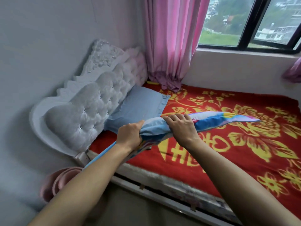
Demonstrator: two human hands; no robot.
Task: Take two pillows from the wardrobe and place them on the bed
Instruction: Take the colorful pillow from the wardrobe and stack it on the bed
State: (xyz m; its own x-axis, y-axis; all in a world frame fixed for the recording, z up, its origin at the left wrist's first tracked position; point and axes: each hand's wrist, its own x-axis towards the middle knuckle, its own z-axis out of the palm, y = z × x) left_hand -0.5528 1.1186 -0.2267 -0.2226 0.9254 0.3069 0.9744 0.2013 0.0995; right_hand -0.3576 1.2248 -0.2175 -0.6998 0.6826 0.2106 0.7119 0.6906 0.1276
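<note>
Right, both hands clenched on the colourful pillow (211,121): left hand (130,136) bunching its near end, right hand (180,128) gripping over the top. It hangs above the bed (244,144), with the blue pillow (140,106) at eleven o'clock against the headboard (91,103).

Your left hand (130,136) and right hand (180,126) grip a multicoloured pillow (211,120) above the red-and-gold blanket (228,144), near a plain blue pillow (138,106) lying against the tufted grey headboard (91,108) beneath pink curtains (171,41).
</note>
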